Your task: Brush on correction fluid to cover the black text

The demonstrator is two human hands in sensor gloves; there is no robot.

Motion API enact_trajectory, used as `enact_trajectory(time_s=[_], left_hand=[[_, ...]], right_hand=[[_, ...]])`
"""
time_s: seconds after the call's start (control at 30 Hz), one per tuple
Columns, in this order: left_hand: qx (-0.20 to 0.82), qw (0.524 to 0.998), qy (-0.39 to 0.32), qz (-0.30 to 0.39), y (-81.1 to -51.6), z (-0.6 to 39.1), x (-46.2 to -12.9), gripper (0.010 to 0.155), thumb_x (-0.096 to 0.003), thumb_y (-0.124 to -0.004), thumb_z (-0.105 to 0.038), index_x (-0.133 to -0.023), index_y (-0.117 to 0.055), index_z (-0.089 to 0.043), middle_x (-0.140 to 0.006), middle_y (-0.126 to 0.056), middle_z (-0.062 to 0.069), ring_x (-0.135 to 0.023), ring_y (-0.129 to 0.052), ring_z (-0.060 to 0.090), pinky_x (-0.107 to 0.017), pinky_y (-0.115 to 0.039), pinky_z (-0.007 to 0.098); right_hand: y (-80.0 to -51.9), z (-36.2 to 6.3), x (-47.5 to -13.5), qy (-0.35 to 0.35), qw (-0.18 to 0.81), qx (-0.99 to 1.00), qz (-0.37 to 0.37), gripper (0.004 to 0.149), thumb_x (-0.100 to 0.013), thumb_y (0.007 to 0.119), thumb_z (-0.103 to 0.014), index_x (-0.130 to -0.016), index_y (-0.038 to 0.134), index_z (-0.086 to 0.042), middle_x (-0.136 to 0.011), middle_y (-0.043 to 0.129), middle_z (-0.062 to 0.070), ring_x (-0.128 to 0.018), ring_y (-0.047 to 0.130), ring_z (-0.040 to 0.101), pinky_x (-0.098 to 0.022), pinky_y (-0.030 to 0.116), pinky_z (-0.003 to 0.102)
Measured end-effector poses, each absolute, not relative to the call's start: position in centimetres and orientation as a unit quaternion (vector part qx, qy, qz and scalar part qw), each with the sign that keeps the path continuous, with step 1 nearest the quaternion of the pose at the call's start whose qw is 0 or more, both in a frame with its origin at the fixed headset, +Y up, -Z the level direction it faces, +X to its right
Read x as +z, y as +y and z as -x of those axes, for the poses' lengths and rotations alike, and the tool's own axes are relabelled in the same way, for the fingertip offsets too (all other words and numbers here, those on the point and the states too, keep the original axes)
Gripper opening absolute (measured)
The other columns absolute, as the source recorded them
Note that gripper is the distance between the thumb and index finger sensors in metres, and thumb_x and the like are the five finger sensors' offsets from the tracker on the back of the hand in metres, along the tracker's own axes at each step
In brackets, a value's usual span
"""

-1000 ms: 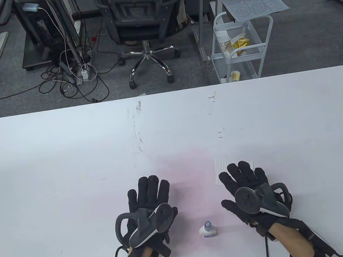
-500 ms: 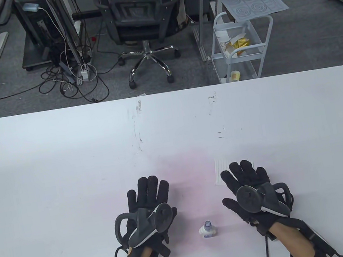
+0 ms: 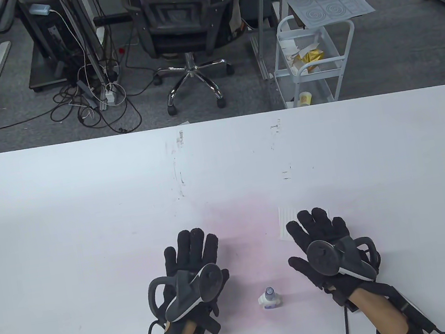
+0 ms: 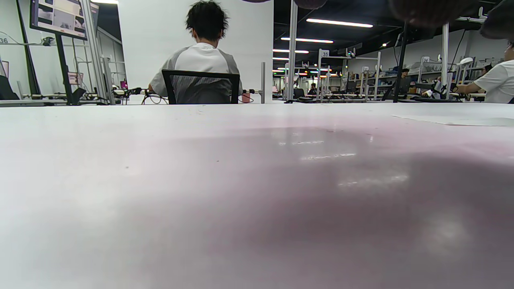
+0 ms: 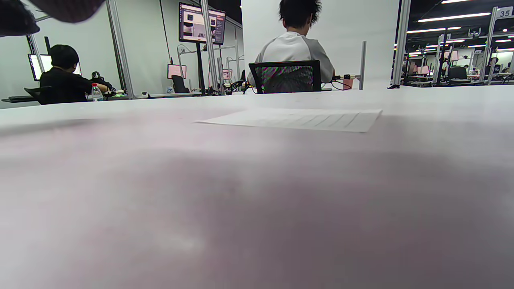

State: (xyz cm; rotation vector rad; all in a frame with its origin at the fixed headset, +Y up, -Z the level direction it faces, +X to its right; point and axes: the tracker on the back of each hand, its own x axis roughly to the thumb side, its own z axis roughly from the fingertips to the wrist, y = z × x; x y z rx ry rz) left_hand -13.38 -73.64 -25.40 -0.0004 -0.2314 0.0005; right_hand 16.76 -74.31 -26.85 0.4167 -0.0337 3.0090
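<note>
Both my hands, left hand and right hand, lie flat, fingers apart, holding nothing; small correction fluid bottle at six o'clock between them likely tips if I grab carelessly.

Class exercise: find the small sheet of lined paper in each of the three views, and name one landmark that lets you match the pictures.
Table view: the lined paper lies flat beyond the right hand, partly covered by its fingers.
Left wrist view: only a thin strip at the right edge.
Right wrist view: centre, flat on the table.
Shared landmark: the black office chair beyond the table's far edge.
</note>
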Motion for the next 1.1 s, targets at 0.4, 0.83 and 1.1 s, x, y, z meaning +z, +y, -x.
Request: enact_trajectory(time_s=[0.4, 0.83, 1.1], left_hand=[[-0.002, 0.993, -0.114, 0.002, -73.7, 13.4, -25.4, 0.080, -0.0406, -0.061, -0.066, -0.108, -0.029, -0.037, -0.119, -0.022, 0.001, -0.113, -0.025, 0.032, -0.079, -0.036, 0.060], [-0.001, 0.994, -0.109, 0.007, -73.7, 13.6, -25.5, 0.080, -0.0407, -0.061, -0.066, -0.108, -0.029, -0.037, -0.119, -0.022, 0.001, -0.113, -0.025, 0.031, -0.079, -0.036, 0.060], [0.002, 0.994, -0.106, 0.010, -73.6, 13.8, -25.5, 0.080, -0.0405, -0.061, -0.066, -0.108, -0.029, -0.037, -0.119, -0.022, 0.001, -0.113, -0.025, 0.031, -0.079, -0.036, 0.060]], right_hand=[[-73.8, -17.7, -27.6, -0.014, 0.070, 0.991, -0.112, 0.076, -0.041, 0.059, -0.068, -0.103, 0.026, -0.038, -0.109, 0.016, -0.004, -0.105, 0.018, 0.037, -0.070, 0.029, 0.068], [-73.5, -24.0, -31.0, -0.034, 0.133, 0.990, 0.039, 0.077, -0.040, 0.064, -0.066, -0.103, 0.030, -0.036, -0.110, 0.020, -0.003, -0.105, 0.019, 0.037, -0.070, 0.029, 0.068], [-75.7, -24.9, -32.6, 0.035, 0.119, 0.989, 0.077, 0.078, -0.041, 0.065, -0.066, -0.103, 0.030, -0.036, -0.110, 0.019, -0.003, -0.105, 0.019, 0.037, -0.070, 0.030, 0.067]])
